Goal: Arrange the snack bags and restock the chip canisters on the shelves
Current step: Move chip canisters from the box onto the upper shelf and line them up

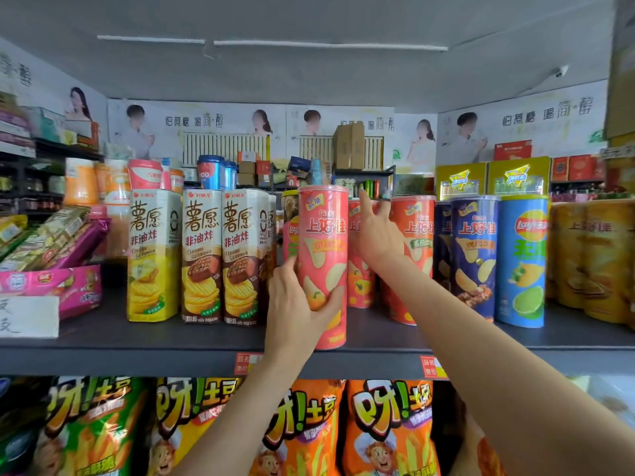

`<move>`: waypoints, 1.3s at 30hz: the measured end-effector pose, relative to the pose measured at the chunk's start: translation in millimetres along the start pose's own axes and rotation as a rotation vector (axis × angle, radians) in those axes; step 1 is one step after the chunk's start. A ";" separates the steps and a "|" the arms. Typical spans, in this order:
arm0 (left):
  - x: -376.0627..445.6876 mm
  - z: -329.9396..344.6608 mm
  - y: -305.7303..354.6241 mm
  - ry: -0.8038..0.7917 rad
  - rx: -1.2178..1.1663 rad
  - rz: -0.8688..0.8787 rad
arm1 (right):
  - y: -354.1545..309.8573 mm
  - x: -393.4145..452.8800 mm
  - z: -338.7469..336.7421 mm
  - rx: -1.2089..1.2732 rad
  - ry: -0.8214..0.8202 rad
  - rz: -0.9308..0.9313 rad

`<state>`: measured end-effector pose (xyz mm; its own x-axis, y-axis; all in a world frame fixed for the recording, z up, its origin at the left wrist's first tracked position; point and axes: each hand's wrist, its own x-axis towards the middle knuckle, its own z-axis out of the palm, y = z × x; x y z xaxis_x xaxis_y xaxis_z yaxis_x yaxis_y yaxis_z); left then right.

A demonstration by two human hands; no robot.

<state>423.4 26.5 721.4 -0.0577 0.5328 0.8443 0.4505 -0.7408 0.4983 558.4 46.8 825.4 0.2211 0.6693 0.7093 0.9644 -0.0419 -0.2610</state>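
Pink cylindrical canister [323, 266], glossy, upright, gripped by left hand [299, 304]

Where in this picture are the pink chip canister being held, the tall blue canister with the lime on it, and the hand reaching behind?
Pink chip canister [323, 235], head view, upper label.
Blue lime canister [522, 262], head view, front label.
Right hand [376, 237], head view, back of hand.

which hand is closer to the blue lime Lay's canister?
Right. The right hand reaches among the red canisters, a few cans left of the blue Lay's canister. The left hand grips the pink canister, farther left.
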 end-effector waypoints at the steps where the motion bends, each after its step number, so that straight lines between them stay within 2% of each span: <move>1: -0.2 0.1 -1.3 -0.003 -0.010 0.000 | -2.0 6.6 1.8 -0.014 0.000 0.017; 6: -0.3 -1.6 -2.9 -0.032 -0.034 -0.029 | -7.6 30.8 10.2 0.024 -0.034 0.150; 10: -0.3 -1.9 -3.4 -0.046 -0.046 -0.044 | -15.5 37.5 12.6 0.067 0.056 0.167; 14: 0.8 -1.9 -4.6 -0.051 -0.074 -0.040 | -21.8 39.7 2.7 0.149 0.078 0.196; 22: -0.5 -1.8 -4.1 -0.033 -0.087 -0.026 | -21.7 36.1 -8.0 0.260 0.047 0.164; 28: 0.5 -0.5 -5.4 -0.028 -0.084 -0.024 | -21.1 34.6 -8.2 0.285 0.032 0.213; 32: -0.1 -1.4 -4.8 -0.036 -0.094 -0.018 | -14.6 29.6 -11.0 0.313 0.046 0.192; 36: -3.0 -3.3 -0.5 -0.009 0.000 0.015 | 4.5 7.4 -37.0 0.441 0.130 0.043; 39: -2.7 4.4 12.6 -0.029 0.072 0.036 | 17.6 -24.6 -56.8 0.681 0.016 0.011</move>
<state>433.1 17.5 724.5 -0.0145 0.5184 0.8550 0.5151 -0.7290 0.4508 578.2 -12.6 840.7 0.2377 0.6605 0.7121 0.6568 0.4308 -0.6189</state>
